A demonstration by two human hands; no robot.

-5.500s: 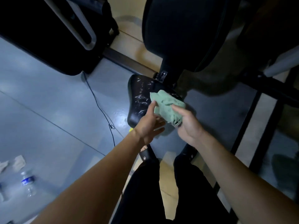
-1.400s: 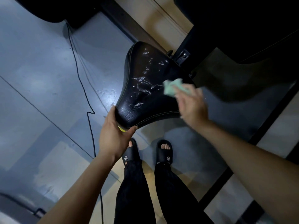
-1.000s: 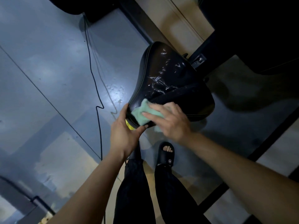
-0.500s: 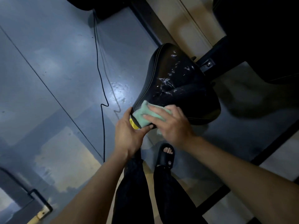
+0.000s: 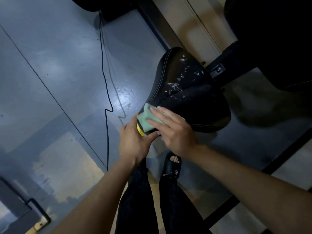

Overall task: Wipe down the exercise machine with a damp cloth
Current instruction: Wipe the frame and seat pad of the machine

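The exercise machine's black padded seat (image 5: 194,102) is wet and shiny on its far half, with a yellow part (image 5: 139,130) showing under its near-left corner. A light green cloth (image 5: 146,119) lies on that corner. My right hand (image 5: 173,130) presses the cloth down with straight fingers spread over it. My left hand (image 5: 133,142) cups the same corner from the left and below, its thumb reaching along the seat's near edge under the cloth; its fingers are hidden.
A black bracket (image 5: 217,70) joins the seat to the frame, below a large dark pad (image 5: 270,39) at top right. A thin black cable (image 5: 105,85) runs across the grey floor on the left. My sandalled foot (image 5: 172,164) stands under the seat.
My right hand carried the cloth from the seat's right side to its near-left corner and has rubbed there since. My left hand has stayed on that corner.
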